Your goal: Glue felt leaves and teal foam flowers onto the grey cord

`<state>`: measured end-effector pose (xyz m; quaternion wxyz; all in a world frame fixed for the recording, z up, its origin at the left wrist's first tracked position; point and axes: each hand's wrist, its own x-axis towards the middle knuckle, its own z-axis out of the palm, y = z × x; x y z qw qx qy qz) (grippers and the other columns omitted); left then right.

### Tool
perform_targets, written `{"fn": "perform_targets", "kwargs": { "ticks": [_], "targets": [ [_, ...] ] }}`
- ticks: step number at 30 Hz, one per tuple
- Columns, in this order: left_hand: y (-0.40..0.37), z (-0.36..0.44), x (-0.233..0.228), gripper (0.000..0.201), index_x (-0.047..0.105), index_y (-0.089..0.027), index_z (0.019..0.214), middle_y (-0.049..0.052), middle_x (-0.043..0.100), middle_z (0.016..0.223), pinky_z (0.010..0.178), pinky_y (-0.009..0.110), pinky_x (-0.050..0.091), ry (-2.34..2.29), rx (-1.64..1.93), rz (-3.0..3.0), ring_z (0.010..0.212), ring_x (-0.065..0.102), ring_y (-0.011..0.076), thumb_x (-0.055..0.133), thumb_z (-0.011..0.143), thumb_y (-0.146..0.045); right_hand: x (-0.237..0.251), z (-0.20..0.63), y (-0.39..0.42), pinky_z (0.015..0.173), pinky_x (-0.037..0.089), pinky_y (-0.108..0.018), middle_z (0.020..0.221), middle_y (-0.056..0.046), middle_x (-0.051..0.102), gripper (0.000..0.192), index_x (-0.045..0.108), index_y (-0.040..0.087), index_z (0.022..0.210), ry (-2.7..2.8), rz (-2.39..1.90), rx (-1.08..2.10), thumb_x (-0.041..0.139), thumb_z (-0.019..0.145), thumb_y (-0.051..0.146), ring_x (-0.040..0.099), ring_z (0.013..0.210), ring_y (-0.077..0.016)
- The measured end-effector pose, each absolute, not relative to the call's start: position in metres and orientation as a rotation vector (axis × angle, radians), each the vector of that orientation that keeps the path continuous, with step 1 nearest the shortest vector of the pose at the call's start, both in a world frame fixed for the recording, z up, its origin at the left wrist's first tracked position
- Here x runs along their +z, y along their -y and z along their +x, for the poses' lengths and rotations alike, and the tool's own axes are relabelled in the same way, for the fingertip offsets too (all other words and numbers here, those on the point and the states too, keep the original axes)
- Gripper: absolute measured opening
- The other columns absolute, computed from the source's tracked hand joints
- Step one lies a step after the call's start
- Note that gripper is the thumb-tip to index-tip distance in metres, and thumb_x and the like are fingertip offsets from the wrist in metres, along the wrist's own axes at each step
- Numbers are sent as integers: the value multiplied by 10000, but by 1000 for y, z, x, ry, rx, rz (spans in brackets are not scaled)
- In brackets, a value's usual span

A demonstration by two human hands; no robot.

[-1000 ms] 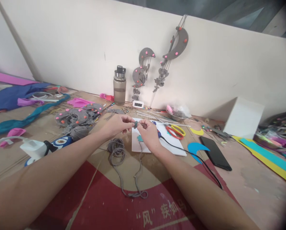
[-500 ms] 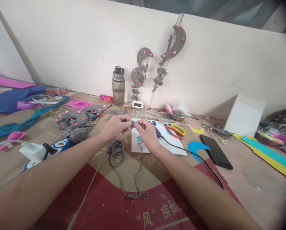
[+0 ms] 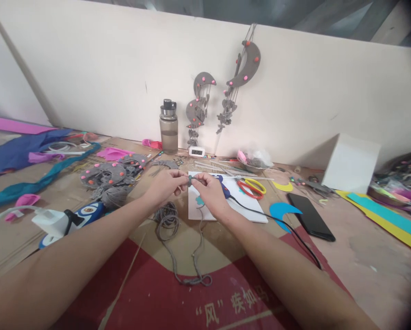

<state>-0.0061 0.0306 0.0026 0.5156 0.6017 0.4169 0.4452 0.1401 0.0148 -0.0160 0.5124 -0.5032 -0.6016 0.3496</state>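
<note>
My left hand (image 3: 169, 185) and my right hand (image 3: 208, 188) meet over the left part of a white board (image 3: 247, 211). Their fingertips pinch a small grey-green piece (image 3: 190, 179) between them; its exact shape is partly covered by the fingers. Just below the right hand, a teal flower-shaped cutout (image 3: 199, 200) lies on the board, with grey cord (image 3: 201, 229) running down from it. That cord loops across the cardboard to a loose coil (image 3: 167, 214) under the left hand. Partly behind my right hand is a blue hot glue gun (image 3: 225, 187), its tip hidden.
Red-and-yellow-handled scissors (image 3: 251, 191) rest on the board's right side. A black cable (image 3: 277, 220) passes a blue crescent (image 3: 284, 213) and a phone (image 3: 310, 217). Behind stand a water bottle (image 3: 169, 130) and a small clock (image 3: 197, 151). At left are grey crescents (image 3: 109, 174) and a power strip (image 3: 88, 211).
The camera view has tilted slightly, so the background sits a little lower and further left. Both hands keep their pinch on the small piece, nearly unmoved.
</note>
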Motion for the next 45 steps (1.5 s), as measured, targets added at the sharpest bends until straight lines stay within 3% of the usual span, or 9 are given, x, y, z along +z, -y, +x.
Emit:
{"fn": "perform_targets", "kwargs": {
  "ticks": [4, 11, 17, 23, 34, 37, 40, 45],
  "targets": [
    [-35, -8, -2, 140, 591, -139, 642, -11, 541, 526, 418, 195, 289, -958, 1081, 1377, 431, 407, 56, 639, 692, -261, -19, 142, -17, 467, 313, -204, 582, 67, 414, 247, 608, 194, 897, 1478, -1188, 820, 573, 729, 372, 365, 508, -87],
    [-34, -7, -2, 245, 677, -129, 771, 34, 621, 691, 463, 197, 378, -880, 998, 1421, 583, 533, 97, 742, 638, -325, -16, 147, -16, 508, 335, -218, 582, 52, 459, 197, 584, 189, 754, 1440, -1212, 736, 516, 771, 373, 379, 519, -91],
    [-39, -11, -5, 276, 667, -126, 745, 29, 616, 626, 461, 213, 391, -990, 1150, 1460, 500, 507, 88, 729, 648, -376, -15, 146, -15, 578, 382, -228, 666, 56, 491, 266, 546, 201, 969, 1502, -1205, 689, 556, 752, 355, 463, 608, -108],
    [-40, -13, -5, 293, 646, -134, 811, 28, 645, 639, 439, 225, 393, -1104, 1249, 1548, 441, 504, 88, 693, 684, -393, -13, 144, -11, 673, 399, -253, 754, 16, 590, 122, 569, 190, 795, 1586, -1180, 610, 502, 786, 291, 515, 694, -123],
    [-47, -14, -11, 263, 624, -115, 800, 30, 654, 702, 630, 267, 513, -957, 1389, 1366, 592, 621, 121, 712, 675, -328, 8, 155, -6, 668, 369, -251, 749, -4, 615, 322, 618, 182, 773, 1918, -1177, 464, 391, 896, 375, 528, 713, -133],
    [-55, -18, -14, 244, 616, -108, 774, 30, 649, 689, 648, 267, 516, -926, 1484, 1239, 610, 625, 119, 720, 661, -298, 23, 176, -9, 683, 370, -270, 765, -35, 626, 338, 607, 177, 796, 1940, -1332, 173, 362, 916, 377, 537, 717, -152],
    [-61, -21, -14, 220, 612, -106, 755, 22, 638, 667, 649, 268, 519, -890, 1536, 1149, 601, 620, 114, 722, 649, -264, 26, 198, -12, 720, 379, -313, 854, -119, 648, 244, 606, 148, 862, 1906, -1666, -132, 456, 869, 339, 568, 796, -212],
    [-61, -23, -10, 206, 617, -107, 756, 18, 637, 673, 647, 260, 520, -877, 1561, 1139, 607, 616, 108, 719, 643, -246, 2, 213, -19, 712, 410, -354, 840, -204, 668, 220, 612, 138, 740, 1885, -2031, 143, 631, 728, 357, 613, 850, -303]
  ]
}}
